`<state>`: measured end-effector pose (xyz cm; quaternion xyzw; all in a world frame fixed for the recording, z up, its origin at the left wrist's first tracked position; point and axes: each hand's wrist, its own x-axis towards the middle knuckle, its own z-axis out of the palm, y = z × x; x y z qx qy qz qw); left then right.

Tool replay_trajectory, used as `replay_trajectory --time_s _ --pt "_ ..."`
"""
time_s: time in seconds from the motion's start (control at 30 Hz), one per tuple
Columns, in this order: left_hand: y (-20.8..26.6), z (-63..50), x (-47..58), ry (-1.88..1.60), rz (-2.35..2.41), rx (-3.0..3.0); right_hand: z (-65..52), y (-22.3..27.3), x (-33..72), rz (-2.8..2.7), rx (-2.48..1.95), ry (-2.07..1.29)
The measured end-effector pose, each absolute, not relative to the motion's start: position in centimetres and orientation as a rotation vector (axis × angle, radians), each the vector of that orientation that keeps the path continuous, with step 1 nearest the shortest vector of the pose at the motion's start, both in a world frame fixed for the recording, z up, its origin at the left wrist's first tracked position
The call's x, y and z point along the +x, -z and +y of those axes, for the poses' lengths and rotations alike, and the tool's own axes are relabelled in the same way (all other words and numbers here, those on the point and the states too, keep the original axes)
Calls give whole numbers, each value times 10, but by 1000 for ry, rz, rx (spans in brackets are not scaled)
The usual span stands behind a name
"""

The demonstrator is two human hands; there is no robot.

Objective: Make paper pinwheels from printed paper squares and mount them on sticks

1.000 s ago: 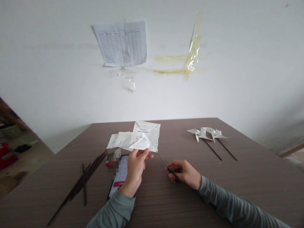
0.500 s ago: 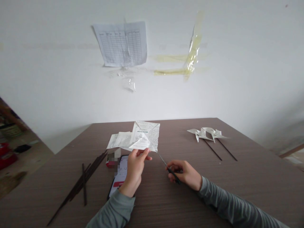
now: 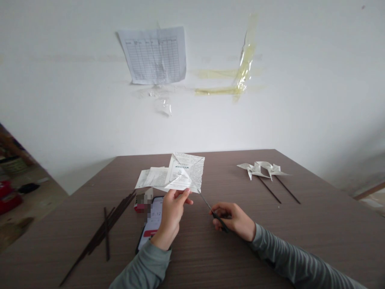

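Observation:
Pinched by its lower edge, a printed paper square (image 3: 192, 170) is held up by my left hand (image 3: 172, 216). Diagonal slits or creases run in from its corners. My right hand (image 3: 236, 220) grips a pair of scissors (image 3: 221, 222) with dark handles. The thin metal blades reach up-left to the paper's lower right corner. Whether the blades are apart is too small to tell. Behind and left of the held square lie more sheets of printed paper (image 3: 150, 176) on the table.
A phone (image 3: 155, 218) and a small box (image 3: 140, 203) lie by my left forearm. Further left is a bundle of thin dark sticks (image 3: 105, 228). Two paper pinwheels (image 3: 254, 170) on sticks rest at the right. The table (image 3: 315, 224) meets a white wall with a taped sheet (image 3: 156, 56).
The paper square has shifted slightly to the right and tilted a little. Both hands stay almost where they were, and the scissors remain at the same corner.

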<state>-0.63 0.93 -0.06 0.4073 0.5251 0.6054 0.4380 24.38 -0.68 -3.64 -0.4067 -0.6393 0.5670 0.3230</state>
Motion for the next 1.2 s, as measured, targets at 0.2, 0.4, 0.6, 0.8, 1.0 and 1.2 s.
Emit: replay_trajectory --time_s 0.2,0.4,0.6,0.8,1.0,1.2 --pt "1 10 -6 -1509 1313 1020 -7 38 244 -1684 -1071 -1482" --pt "-1 9 -6 -1497 1318 1018 -6 39 245 -1684 -1095 -1466" --pt "-2 9 -6 -1495 1338 1012 -6 40 245 -1674 -1072 -1474" --pt "-1 10 -6 -1502 1330 1024 -7 39 245 -1675 -1078 -1500" --pt "1 10 -7 -1487 1304 1051 -8 38 244 -1663 -1062 -1501" --pt "4 9 -6 -1481 1311 1079 -7 40 243 -1654 -1064 -1500"
